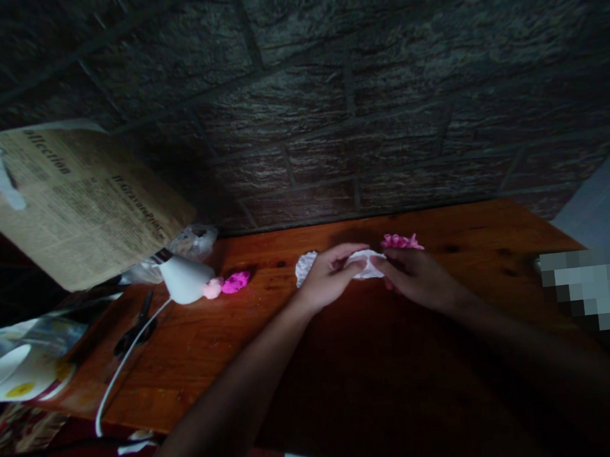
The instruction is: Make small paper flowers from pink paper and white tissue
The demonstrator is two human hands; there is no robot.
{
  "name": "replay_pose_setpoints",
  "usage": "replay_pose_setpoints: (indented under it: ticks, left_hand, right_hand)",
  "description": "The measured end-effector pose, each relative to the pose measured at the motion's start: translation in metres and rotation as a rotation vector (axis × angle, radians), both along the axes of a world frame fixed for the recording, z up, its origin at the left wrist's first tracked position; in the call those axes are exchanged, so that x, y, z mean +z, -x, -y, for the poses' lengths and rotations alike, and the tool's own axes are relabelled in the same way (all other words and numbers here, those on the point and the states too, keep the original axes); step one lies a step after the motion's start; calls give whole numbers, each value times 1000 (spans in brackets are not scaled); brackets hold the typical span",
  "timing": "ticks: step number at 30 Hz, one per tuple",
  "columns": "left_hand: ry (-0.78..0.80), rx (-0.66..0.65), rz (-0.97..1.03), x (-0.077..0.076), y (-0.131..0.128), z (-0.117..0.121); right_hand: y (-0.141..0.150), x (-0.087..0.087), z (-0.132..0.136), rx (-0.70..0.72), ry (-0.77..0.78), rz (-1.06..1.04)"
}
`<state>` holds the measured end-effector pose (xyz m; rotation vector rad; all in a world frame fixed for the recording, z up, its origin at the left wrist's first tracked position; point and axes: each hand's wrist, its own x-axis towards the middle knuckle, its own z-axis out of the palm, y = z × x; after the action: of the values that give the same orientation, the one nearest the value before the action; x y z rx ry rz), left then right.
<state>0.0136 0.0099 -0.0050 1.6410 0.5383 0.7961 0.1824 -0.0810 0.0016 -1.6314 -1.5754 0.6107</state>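
Between my two hands, just above the wooden table, is a small white round piece with a soft-looking edge; whether it is cloth or paper I cannot tell. My left hand pinches its left side, thumb on top. From the other side my right hand grips it the same way. Partly behind my left hand lies another white ruffled piece. A pink frilly piece shows just beyond my right fingers.
A lamp with a newsprint-patterned shade and white base stands at left. Beside it are a pale pink bundle and a magenta bundle. Black scissors, a white cord and a tipped paper cup lie nearer.
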Motion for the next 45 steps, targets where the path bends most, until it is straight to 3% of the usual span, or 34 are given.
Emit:
replay_pose_setpoints:
  ticks: [9, 17, 25, 31, 35, 45]
  left_hand:
    - [128, 160, 20, 0, -1, 2]
    - [166, 207, 54, 5, -2, 4]
    - [-3, 147, 95, 4, -2, 5]
    - [-5, 158, 81, 2, -3, 6]
    - [-100, 171, 76, 2, -3, 8]
    - [-402, 156, -12, 5, 2, 10]
  right_hand:
    - [5, 3, 0, 30, 98, -361]
    - [-1, 4, -1, 9, -22, -378]
    - [0, 9, 2, -56, -81, -395]
    - [0, 10, 1, -108, -109, -478]
    - [1, 11, 3, -114, -122, -486]
    - [-1, 4, 1, -48, -252, -160]
